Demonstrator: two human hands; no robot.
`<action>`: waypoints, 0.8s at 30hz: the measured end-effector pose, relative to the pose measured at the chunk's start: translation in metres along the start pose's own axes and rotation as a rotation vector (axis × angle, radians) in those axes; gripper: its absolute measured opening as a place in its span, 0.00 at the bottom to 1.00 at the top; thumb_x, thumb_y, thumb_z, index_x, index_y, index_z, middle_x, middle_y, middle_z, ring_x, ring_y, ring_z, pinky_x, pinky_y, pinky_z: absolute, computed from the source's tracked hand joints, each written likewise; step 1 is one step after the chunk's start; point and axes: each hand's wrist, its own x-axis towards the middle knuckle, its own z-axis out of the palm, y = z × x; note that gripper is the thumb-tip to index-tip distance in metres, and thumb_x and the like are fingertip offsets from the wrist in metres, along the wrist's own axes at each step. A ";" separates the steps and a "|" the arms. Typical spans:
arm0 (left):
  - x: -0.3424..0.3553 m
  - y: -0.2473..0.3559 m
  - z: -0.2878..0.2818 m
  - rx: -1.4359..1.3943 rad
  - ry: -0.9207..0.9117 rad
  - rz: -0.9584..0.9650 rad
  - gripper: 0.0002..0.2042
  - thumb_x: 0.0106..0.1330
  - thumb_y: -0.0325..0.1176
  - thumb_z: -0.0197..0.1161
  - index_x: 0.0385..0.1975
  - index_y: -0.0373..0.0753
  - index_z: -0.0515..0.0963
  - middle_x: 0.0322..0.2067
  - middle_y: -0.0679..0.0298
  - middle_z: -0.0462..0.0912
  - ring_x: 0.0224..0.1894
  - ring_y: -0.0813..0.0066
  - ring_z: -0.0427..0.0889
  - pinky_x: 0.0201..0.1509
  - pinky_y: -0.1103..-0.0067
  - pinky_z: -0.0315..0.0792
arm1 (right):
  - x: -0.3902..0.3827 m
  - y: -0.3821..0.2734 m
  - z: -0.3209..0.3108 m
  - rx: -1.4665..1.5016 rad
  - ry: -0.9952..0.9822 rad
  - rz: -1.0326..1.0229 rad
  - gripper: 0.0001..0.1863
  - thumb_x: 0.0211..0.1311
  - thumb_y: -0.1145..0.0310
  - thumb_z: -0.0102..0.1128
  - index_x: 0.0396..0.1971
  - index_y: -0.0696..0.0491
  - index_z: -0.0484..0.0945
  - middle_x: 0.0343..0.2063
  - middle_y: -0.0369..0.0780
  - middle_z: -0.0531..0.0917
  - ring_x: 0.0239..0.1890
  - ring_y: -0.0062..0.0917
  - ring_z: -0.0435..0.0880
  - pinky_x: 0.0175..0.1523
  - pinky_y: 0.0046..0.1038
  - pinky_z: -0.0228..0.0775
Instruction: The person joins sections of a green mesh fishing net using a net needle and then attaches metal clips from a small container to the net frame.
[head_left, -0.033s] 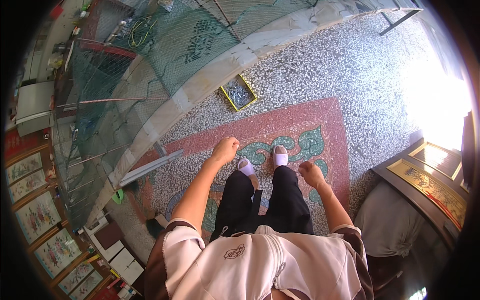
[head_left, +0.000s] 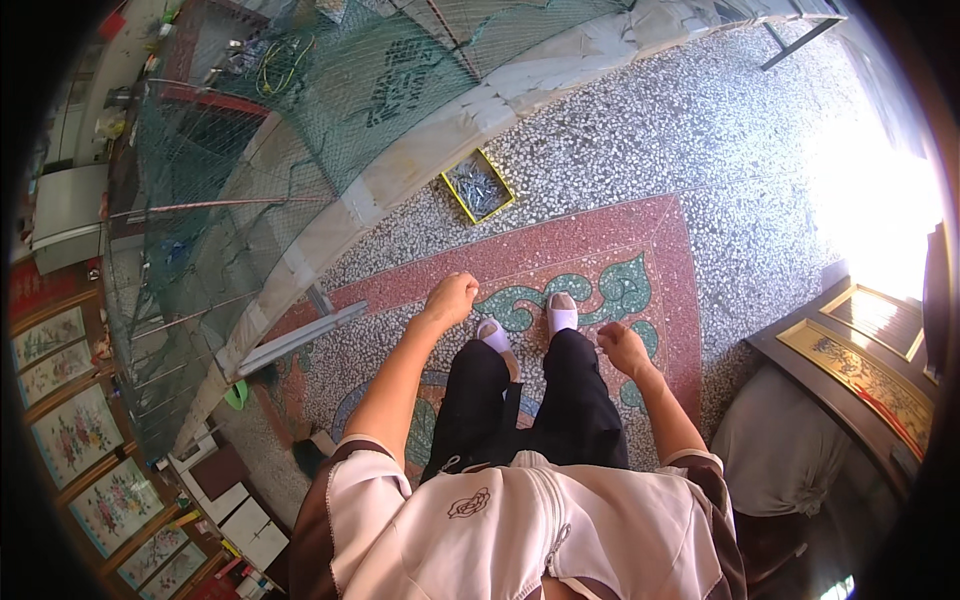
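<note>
Green netting (head_left: pixel 300 130) stretched over a wire frame fills the far left of our view, running along a pale stone curb (head_left: pixel 400 170) that crosses the speckled terrazzo floor (head_left: pixel 700 130) at a slant. Just this side of the curb lies a small yellow-rimmed tray (head_left: pixel 478 185) of metal screws or nails, set on the floor with its long axis pointing roughly away from us and to the right. Our left hand (head_left: pixel 452 298) hangs above the red patterned floor panel (head_left: pixel 600 235), curled into a loose fist with nothing visible inside it. The tray lies straight ahead of this hand, a little to its right, and well apart from it. Between the hands we see our two white-socked feet (head_left: pixel 528 322) standing on the green leaf pattern. Our right hand (head_left: pixel 623 347) sits lower and nearer our body, fingers bent in as if pinching, but we cannot tell whether it holds anything. It is farther from the tray than the left. A dark wooden cabinet (head_left: pixel 850 365) stands at the right edge.
</note>
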 end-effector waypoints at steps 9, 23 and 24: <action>0.093 -0.077 0.032 0.081 0.019 -0.060 0.09 0.62 0.33 0.57 0.37 0.36 0.77 0.35 0.52 0.81 0.40 0.56 0.80 0.45 0.68 0.72 | 0.086 -0.011 0.047 -0.008 0.090 -0.255 0.12 0.58 0.62 0.58 0.39 0.53 0.76 0.34 0.44 0.83 0.37 0.42 0.82 0.43 0.38 0.73; 0.287 -0.150 0.075 0.214 0.070 -0.058 0.09 0.61 0.33 0.58 0.36 0.36 0.78 0.37 0.51 0.81 0.42 0.55 0.79 0.47 0.67 0.72 | 0.172 0.014 0.055 -0.250 0.188 -0.777 0.16 0.56 0.55 0.59 0.36 0.52 0.77 0.32 0.39 0.78 0.40 0.35 0.75 0.48 0.36 0.64; 0.297 -0.157 0.080 0.218 0.077 -0.072 0.09 0.61 0.33 0.57 0.36 0.36 0.78 0.37 0.51 0.81 0.43 0.55 0.79 0.47 0.67 0.72 | 0.179 0.014 0.056 -0.239 0.210 -0.810 0.15 0.56 0.56 0.60 0.36 0.52 0.77 0.32 0.39 0.78 0.39 0.35 0.75 0.47 0.36 0.65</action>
